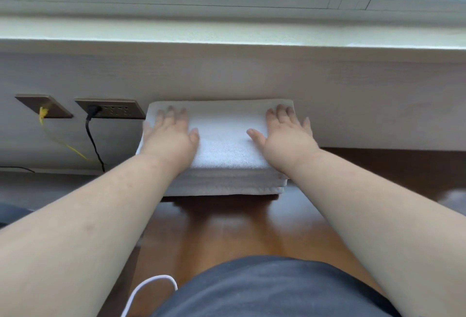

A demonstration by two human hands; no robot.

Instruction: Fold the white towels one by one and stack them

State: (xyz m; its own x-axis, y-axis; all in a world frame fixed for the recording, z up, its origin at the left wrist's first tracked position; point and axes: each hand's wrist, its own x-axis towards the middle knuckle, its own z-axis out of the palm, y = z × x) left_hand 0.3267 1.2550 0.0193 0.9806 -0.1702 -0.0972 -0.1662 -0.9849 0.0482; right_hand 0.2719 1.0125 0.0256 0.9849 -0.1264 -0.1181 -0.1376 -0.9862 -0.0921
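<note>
A stack of folded white towels (222, 180) stands on the wooden table against the wall below the window. The top towel (224, 135) lies flat and squared on the stack. My left hand (170, 135) rests palm down on its left part, fingers spread. Flat on the towel's right part lies my right hand (287, 137), fingers also apart. Neither hand grips the cloth; both press on it from above.
The brown wooden table (227, 228) stretches toward me. Two wall sockets sit left of the stack: one with a yellow plug (43, 112), one with a black cable (92, 125). A white cord (148, 289) loops near my dark clothing. The window sill runs above.
</note>
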